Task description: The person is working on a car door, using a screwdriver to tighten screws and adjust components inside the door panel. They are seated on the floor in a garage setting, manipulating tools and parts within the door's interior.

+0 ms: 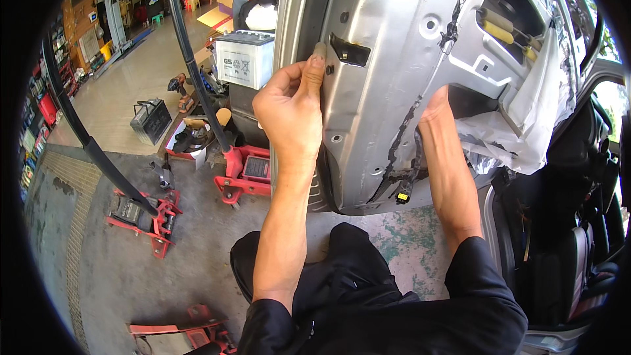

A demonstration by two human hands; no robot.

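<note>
A silver car door (pixel 384 79) stands in front of me with its inner trim off and its bare metal showing. My left hand (pixel 292 102) is at the door's rear edge, beside the dark latch opening (pixel 350 51). Its fingers are curled and the thumb presses against the fingertips; whatever lies between them is too small to make out. My right hand (pixel 435 106) reaches into an opening in the door panel, so its fingers are hidden. White plastic sheeting (pixel 526 125) hangs peeled back to the right, and a yellow-ended connector (pixel 403 197) dangles at the door's lower edge.
Left of the door stand a white car battery (pixel 244 59) and a red floor jack (pixel 253 174). Another red jack (pixel 148 213) has its long handle rising, and a dark battery (pixel 151 120) sits farther back. The car's interior (pixel 559 250) lies right.
</note>
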